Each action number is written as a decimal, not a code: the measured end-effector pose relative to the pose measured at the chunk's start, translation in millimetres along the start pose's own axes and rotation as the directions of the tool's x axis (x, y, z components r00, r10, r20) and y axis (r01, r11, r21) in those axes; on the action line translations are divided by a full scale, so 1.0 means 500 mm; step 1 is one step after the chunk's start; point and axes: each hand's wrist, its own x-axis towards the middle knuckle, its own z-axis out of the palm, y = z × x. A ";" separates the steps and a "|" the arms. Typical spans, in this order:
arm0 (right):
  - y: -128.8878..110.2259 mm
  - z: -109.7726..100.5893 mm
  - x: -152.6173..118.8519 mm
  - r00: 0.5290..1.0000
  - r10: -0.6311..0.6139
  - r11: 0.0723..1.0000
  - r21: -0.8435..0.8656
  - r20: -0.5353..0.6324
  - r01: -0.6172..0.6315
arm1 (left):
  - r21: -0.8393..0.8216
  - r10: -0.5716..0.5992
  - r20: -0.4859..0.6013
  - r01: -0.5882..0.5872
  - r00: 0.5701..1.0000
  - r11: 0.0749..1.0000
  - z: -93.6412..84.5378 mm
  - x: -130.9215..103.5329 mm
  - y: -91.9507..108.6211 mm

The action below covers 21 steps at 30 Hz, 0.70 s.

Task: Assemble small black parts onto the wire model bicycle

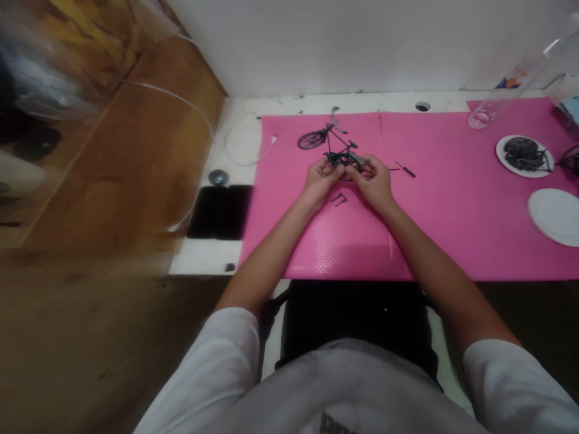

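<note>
A small black model bicycle (335,142) lies over the pink mat, its spoked wheel and grey handlebar toward the wall. My left hand (322,179) closes its fingers on the bicycle's near end from the left. From the right, my right hand (373,181) pinches the same end, thumbs almost meeting at the near wheel. Fingers partly hide that wheel and the parts around it. Just below my hands lies a small dark forked part (340,199) on the mat. To the right of my right hand rests a small screwdriver (406,169).
A white plate (502,158) of black parts stands at the right, with another white plate (554,216) nearer me. Behind them a clear plastic bottle (486,114) leans. Left of the pink mat (443,235) lie a black flat device (220,212) and a white cable (244,164).
</note>
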 end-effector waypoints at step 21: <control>-0.035 -0.116 0.036 0.929 0.165 0.949 -0.311 0.332 -0.057 | 0.183 0.145 -0.154 -0.116 0.977 0.976 -0.048 0.036 -0.022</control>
